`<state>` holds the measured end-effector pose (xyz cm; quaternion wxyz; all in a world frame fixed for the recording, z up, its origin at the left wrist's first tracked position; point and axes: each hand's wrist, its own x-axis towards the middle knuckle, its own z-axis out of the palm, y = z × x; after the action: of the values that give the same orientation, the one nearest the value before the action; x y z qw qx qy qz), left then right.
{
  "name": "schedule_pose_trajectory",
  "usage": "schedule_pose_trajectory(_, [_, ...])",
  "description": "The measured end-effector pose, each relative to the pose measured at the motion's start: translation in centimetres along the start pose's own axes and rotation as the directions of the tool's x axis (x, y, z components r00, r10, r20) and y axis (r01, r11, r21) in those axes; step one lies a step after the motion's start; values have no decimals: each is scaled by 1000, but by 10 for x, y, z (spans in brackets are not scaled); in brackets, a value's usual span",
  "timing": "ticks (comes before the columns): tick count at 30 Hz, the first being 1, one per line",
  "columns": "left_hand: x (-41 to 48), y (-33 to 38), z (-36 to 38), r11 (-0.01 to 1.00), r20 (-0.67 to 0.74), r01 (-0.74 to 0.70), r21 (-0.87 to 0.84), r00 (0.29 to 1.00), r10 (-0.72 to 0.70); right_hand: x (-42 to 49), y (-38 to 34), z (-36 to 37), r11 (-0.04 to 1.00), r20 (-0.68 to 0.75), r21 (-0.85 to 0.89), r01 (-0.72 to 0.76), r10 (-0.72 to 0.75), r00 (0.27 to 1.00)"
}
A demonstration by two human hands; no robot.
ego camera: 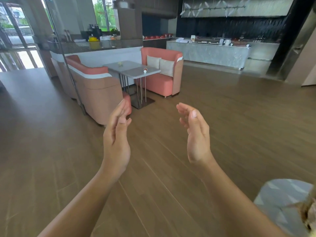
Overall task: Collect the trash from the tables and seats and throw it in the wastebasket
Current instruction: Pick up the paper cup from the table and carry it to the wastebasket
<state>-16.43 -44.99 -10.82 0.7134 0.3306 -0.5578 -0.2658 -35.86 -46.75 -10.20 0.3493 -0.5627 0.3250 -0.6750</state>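
My left hand [117, 139] and my right hand [196, 134] are raised in front of me over the wooden floor, palms facing each other, fingers apart and holding nothing. Ahead stands a grey table [135, 72] between two coral booth seats. A small tipped-over cup [145, 70] with a white lid and red band lies near the table's right edge. A small yellowish crumpled object [120, 63] sits further back on the table. Both are well beyond my hands. No wastebasket is in view.
The near booth seat [97, 89] has its back toward me; the far seat [162, 72] holds two pale cushions. A glass partition pole [68, 65] stands left. A long counter [208, 52] runs along the back. A grey patterned seat [283, 199] is at lower right.
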Motion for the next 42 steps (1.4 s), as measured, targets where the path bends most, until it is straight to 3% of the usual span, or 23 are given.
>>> schedule_pose_trajectory(10, [94,-131,42,998,29,49,-36,998,-48,108,110,-34,998,-45,-56,-41,39,998])
schedule_pose_trajectory(29, [357,-382,96,980,103,180,-85,980,-171,401,313,-12,991,-155,-93,-91,76,985])
schedule_pose_trajectory(42, [521,-559,176,979,43,203,-9,978,-202,619,474,-44,993,-78,-46,-107,104,992])
